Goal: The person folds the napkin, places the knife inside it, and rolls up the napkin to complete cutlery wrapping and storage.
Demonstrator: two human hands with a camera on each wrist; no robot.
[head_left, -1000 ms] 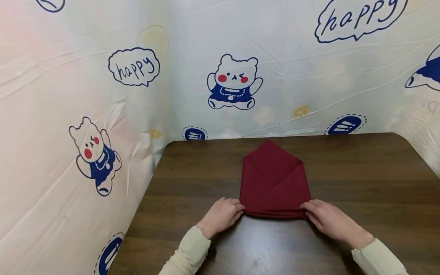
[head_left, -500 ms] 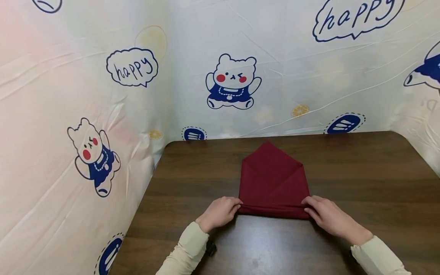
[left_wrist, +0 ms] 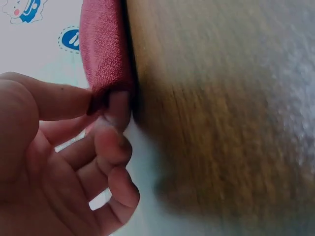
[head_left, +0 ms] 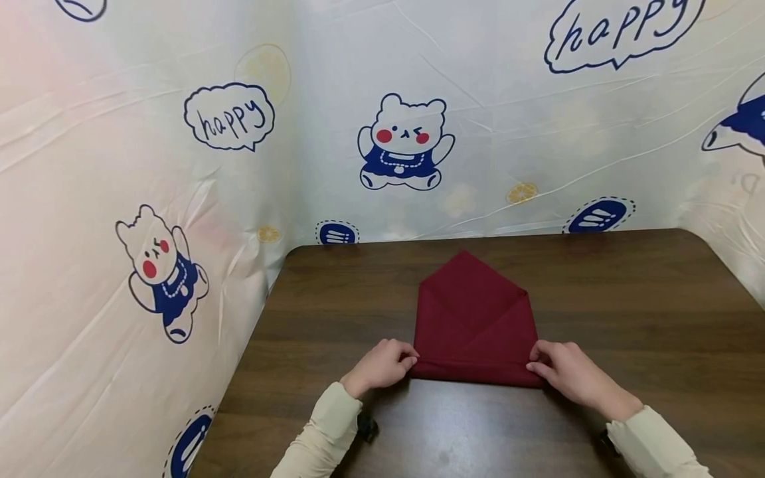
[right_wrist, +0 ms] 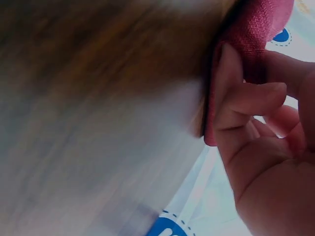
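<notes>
A dark red cloth (head_left: pixel 472 318) lies folded on the table, its far end coming to a point and its near edge turned over into a narrow band. At the band's left end, my left hand (head_left: pixel 381 364) pinches the fabric between thumb and finger. Seen from the left wrist, a fingertip sits inside the end of the folded cloth (left_wrist: pixel 102 46). My right hand (head_left: pixel 570 375) pinches the opposite corner. In the right wrist view one finger lies under the fold of the cloth (right_wrist: pixel 253 37), with the thumb on its other side.
The dark wooden table (head_left: pixel 335 299) extends on all sides of the cloth. Behind it and to the left hangs a pale printed curtain (head_left: pixel 490 86) with cartoon bears. Light sleeves (head_left: pixel 331 418) cover both forearms.
The cloth's near edge has been folded over into a flat band. Its pointed far end has moved slightly nearer. Both hands stay at the near corners, shifting only a little.
</notes>
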